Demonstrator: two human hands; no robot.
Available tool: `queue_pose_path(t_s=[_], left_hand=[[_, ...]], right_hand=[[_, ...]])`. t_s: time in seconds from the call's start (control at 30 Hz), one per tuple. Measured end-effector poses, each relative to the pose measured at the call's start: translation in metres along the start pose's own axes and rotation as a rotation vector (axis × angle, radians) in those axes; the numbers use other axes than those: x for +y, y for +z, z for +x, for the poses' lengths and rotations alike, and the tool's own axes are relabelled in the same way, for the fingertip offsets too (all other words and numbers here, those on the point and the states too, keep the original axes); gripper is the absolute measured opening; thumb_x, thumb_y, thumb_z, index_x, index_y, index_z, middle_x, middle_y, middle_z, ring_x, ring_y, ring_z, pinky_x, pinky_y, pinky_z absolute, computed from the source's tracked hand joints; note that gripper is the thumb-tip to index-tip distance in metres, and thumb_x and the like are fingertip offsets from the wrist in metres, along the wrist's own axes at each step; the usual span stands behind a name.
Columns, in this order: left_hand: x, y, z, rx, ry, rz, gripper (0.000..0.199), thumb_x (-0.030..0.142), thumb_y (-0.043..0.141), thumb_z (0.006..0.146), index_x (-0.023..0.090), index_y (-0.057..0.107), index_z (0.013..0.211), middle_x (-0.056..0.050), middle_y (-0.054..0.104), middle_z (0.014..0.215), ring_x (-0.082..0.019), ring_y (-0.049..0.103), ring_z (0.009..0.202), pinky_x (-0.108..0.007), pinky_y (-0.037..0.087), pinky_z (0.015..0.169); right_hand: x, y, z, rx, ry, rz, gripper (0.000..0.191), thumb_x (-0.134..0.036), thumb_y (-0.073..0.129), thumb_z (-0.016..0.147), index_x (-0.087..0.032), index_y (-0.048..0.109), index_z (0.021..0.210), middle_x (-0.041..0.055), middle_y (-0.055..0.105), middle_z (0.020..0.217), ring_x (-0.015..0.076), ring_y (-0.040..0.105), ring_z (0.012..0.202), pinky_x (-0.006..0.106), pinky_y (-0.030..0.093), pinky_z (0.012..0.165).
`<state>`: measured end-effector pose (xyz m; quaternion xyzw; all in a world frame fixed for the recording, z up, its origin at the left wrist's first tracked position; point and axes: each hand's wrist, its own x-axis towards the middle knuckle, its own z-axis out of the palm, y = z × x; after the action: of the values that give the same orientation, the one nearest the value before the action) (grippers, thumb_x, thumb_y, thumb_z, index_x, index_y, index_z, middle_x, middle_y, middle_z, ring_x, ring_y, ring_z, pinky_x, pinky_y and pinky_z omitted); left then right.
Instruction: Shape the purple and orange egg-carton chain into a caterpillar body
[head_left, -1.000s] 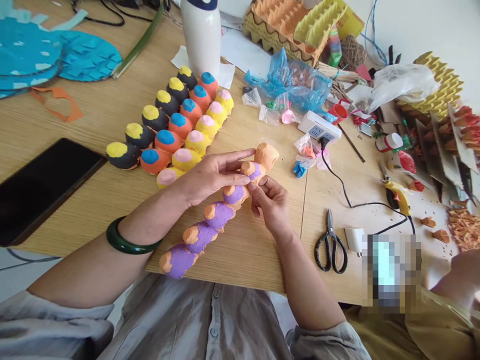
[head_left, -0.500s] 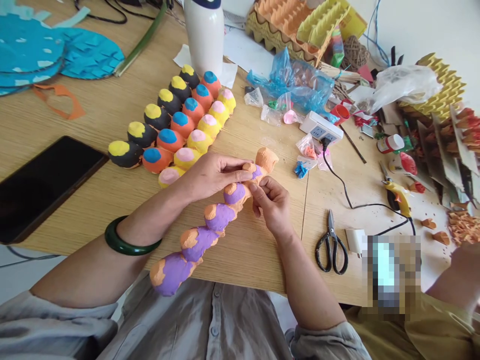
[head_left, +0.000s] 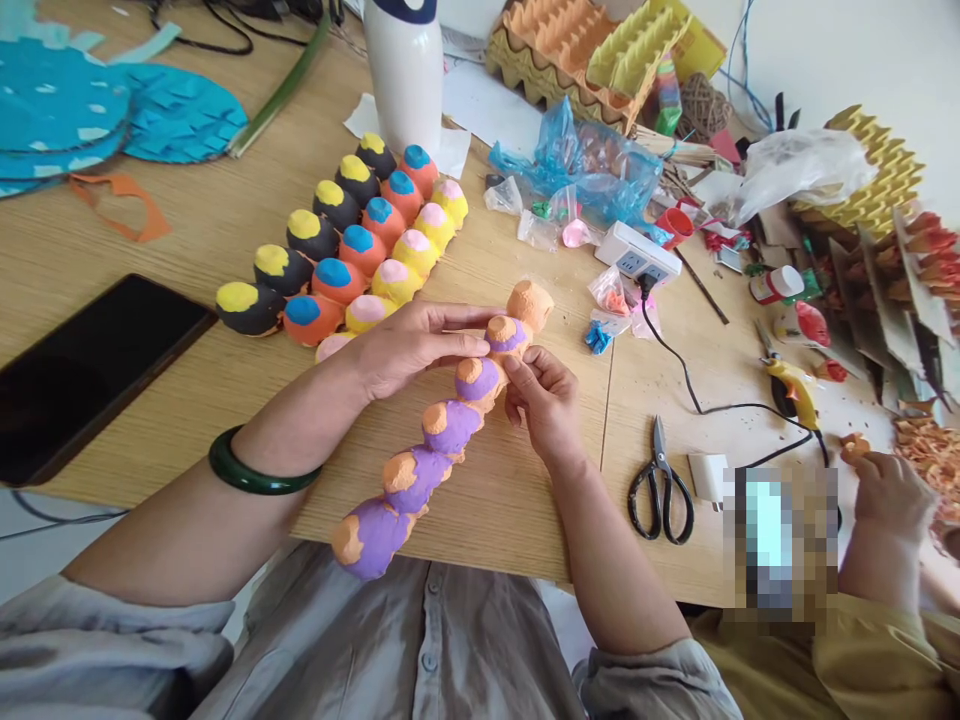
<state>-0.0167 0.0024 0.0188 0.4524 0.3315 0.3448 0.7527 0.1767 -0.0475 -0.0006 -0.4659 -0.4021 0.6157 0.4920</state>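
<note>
My left fingers [head_left: 457, 346] eased back, baring more purple on the fifth bump [head_left: 507, 339]; only the end bump [head_left: 531, 303] looks plain orange. They and my right fingers [head_left: 526, 385] grasp the bumpy strip [head_left: 454, 425] over the table [head_left: 517, 500].

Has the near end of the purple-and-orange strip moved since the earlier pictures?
Yes. Judged against the black-handled scissors, the near end of the purple-and-orange strip has shifted slightly to picture right, toward them.
</note>
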Motion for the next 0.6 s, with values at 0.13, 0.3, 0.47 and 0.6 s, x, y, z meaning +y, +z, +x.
queue_pose_path(t_s=[0.13, 0.3, 0.47, 0.6], left_hand=[[0.0004, 0.0008, -0.0007, 0.028, 0.027, 0.053, 0.034, 0.033, 0.089, 0.088, 0.033, 0.086, 0.121, 0.006, 0.083, 0.131, -0.035, 0.062, 0.146, -0.055, 0.041, 0.131], [-0.0004, 0.0027, -0.0015, 0.071, 0.057, 0.102, 0.039, 0.038, 0.095, 0.078, 0.036, 0.087, 0.117, 0.002, 0.081, 0.138, -0.040, 0.064, 0.144, -0.061, 0.045, 0.127], [-0.0033, 0.0071, -0.0009, 0.101, 0.049, 0.122, 0.039, 0.038, 0.094, 0.078, 0.032, 0.087, 0.116, 0.000, 0.083, 0.132, -0.044, 0.059, 0.148, -0.062, 0.043, 0.127], [-0.0087, 0.0098, 0.0015, 0.098, 0.068, 0.101, 0.037, 0.039, 0.096, 0.074, 0.035, 0.089, 0.111, 0.000, 0.082, 0.135, -0.044, 0.061, 0.146, -0.062, 0.043, 0.128]], right_hand=[[0.0003, -0.0012, 0.0010, -0.007, 0.019, 0.040, 0.044, -0.058, 0.090, 0.079, -0.023, 0.063, 0.079, -0.0109, 0.045, 0.055, 0.0058, 0.032, 0.043, 0.021, 0.035, 0.038], [0.0025, -0.0029, 0.0026, -0.006, 0.055, 0.011, 0.045, -0.061, 0.090, 0.077, -0.023, 0.067, 0.083, -0.0083, 0.054, 0.062, 0.0060, 0.037, 0.046, 0.022, 0.035, 0.040], [0.0050, -0.0034, 0.0036, 0.035, 0.062, -0.013, 0.045, -0.061, 0.090, 0.078, -0.021, 0.069, 0.081, -0.0070, 0.057, 0.062, 0.0058, 0.040, 0.046, 0.022, 0.032, 0.041], [0.0062, -0.0037, 0.0041, 0.096, 0.069, -0.040, 0.051, -0.062, 0.089, 0.078, -0.022, 0.059, 0.071, -0.0078, 0.053, 0.056, 0.0053, 0.039, 0.043, 0.022, 0.028, 0.041]])
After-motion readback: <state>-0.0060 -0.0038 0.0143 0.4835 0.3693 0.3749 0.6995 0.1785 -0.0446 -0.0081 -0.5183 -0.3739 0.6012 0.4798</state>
